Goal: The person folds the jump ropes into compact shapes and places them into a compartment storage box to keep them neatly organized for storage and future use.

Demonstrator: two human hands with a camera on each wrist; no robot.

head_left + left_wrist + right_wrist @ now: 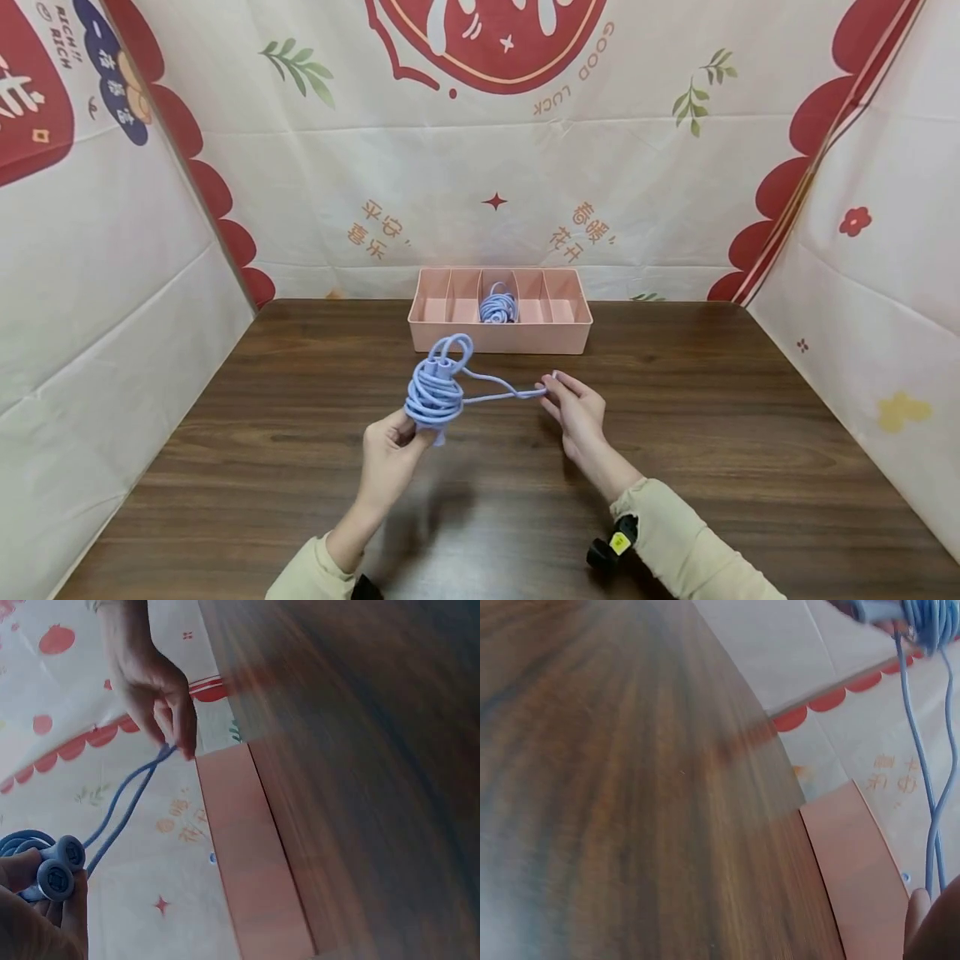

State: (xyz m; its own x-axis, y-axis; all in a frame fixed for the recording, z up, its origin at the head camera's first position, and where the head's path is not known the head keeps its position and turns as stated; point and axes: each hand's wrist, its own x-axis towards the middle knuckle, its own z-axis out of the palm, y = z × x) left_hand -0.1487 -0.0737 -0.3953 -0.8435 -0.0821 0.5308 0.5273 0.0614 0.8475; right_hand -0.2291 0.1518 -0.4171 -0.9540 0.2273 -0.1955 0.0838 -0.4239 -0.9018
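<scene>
A blue jump rope is wound in several turns round its two handles, held above the table. My left hand grips the handles from below; their round ends show in the left wrist view. A loop sticks up over the bundle. Off to the right, my right hand pinches the far end of a doubled length of cord that runs from the bundle. In the right wrist view the two strands cross near that hand's fingers.
A pink divided box stands at the table's back edge. Another coiled blue rope lies in its middle compartment. Printed cloth hangs behind and on both sides of the dark wooden table.
</scene>
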